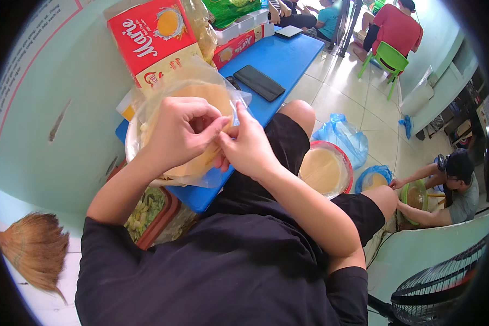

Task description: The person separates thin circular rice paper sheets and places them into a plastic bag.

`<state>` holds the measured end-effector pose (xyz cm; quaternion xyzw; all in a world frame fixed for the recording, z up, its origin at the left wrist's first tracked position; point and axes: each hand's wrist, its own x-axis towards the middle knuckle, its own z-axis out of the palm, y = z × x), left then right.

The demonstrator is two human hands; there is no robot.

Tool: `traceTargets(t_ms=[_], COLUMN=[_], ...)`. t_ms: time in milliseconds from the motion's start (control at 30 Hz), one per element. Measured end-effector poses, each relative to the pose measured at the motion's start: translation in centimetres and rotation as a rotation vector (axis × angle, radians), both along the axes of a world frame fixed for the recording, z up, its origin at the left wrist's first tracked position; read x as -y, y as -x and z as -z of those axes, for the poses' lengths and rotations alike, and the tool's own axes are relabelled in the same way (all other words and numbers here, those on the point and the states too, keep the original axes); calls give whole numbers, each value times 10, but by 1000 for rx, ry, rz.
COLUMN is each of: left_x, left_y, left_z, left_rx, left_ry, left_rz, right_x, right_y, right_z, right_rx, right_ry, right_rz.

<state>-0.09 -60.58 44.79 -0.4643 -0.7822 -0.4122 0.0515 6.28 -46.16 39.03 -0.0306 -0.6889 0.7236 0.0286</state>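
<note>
My left hand (pixel 187 126) and my right hand (pixel 244 142) meet over a round container with a white rim (pixel 133 142) on the blue bench (pixel 195 197). Inside it lies a stack of thin, round, tan sheets (pixel 203 95), wrapped loosely in a clear plastic bag (pixel 179 81). Both hands pinch thin, see-through material at the near right side of the stack, thumbs and forefingers close together. Whether it is the bag's edge or a sheet's edge, I cannot tell. My fingers hide part of the sheets.
Behind the container stand a red Marie biscuit box (pixel 155 36) and a second box (pixel 240 45). A black phone or wallet (pixel 259 82) lies on the bench. Right of my legs are a red-rimmed basin of tan sheets (pixel 325 171) and a blue plastic bag (pixel 342 136). People sit nearby; a fan (pixel 440 285) stands lower right.
</note>
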Motion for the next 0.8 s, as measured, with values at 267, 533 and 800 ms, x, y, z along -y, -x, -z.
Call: traceTargets(t_ms=[267, 533, 800], left_x=[6, 1, -107], left_y=[3, 40, 31], left_z=[-9, -68, -112], left_rx=[0, 197, 314], left_ry=[8, -323, -836], left_rz=[-27, -132, 23], right_x=[12, -23, 13], right_y=[10, -41, -30], right_z=[5, 62, 13], right_rx=[-42, -783, -774], right_ry=[100, -9, 619], right_rz=[-19, 353, 372])
